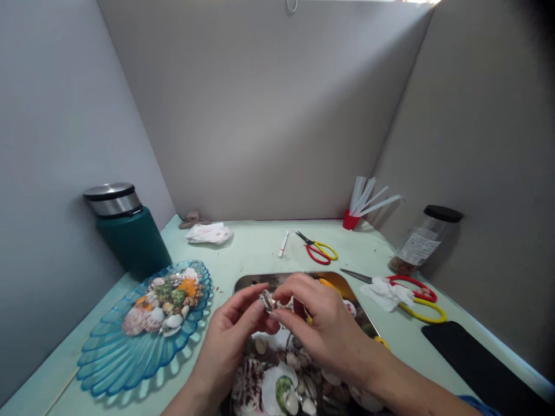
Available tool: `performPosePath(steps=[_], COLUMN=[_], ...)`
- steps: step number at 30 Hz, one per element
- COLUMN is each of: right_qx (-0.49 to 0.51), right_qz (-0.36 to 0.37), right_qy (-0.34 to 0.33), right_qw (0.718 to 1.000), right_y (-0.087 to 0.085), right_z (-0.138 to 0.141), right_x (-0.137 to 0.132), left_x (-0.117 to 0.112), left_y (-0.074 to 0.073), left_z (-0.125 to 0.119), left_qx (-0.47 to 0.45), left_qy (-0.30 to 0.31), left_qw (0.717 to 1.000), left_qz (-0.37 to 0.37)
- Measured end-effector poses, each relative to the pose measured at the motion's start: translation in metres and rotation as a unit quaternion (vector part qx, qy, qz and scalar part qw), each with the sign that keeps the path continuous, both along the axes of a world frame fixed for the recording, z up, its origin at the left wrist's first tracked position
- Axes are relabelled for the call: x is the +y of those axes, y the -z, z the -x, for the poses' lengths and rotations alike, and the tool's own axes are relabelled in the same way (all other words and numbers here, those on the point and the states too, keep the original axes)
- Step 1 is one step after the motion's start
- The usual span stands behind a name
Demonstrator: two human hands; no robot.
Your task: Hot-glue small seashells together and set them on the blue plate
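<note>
Above a metal tray point(362, 312) filled with shells, my two hands meet at the fingertips. My left hand point(236, 323) pinches a small grey-and-white shell point(266, 300) between thumb and fingers. Bent inward, my right hand point(314, 315) has its thumb and forefinger closed at the same shell's right side. Beneath them in the tray lie a large white scallop shell point(271, 390), a green-patterned shell point(284, 390), a dark-striped shell point(250, 381) and several small pale shells. The hands cover part of the tray's contents.
On the left, a blue shell-shaped dish point(125, 370) holds shells, with a teal bottle point(132, 242) behind it. Scissors point(318, 251), a second pair point(418, 292) with tissue point(385, 293), a jar point(422, 245), a red cup point(350, 219) of white strips and a black phone-like slab point(472, 358) stand around.
</note>
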State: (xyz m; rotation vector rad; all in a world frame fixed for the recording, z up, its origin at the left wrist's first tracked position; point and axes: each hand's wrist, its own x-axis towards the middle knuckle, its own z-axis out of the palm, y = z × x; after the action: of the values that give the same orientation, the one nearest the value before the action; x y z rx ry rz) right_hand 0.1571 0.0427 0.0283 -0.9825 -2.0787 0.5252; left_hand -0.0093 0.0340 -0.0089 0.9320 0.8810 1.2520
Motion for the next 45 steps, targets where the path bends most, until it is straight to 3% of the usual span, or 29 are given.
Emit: performPosePath(steps=[14,25,45], right_qx=[-0.008,-0.028,-0.025], right_qz=[0.002,0.003,-0.029], right_qy=[-0.033,-0.014,-0.029], right_qw=[0.999,0.999,0.999], right_y=[-0.003,-0.003,0.001], right_z=[-0.001,0.001,0.000], right_x=[0.000,0.000,0.003], left_x=[-0.002,-0.003,0.000], left_y=[0.005,-0.003,0.000], left_z=[0.000,-0.001,-0.001], left_qx=[-0.041,-0.064,-0.008], left_qy=[0.069,0.115,0.079], left_qw=[0.996,0.991,0.997], left_qz=[0.043,0.021,0.021])
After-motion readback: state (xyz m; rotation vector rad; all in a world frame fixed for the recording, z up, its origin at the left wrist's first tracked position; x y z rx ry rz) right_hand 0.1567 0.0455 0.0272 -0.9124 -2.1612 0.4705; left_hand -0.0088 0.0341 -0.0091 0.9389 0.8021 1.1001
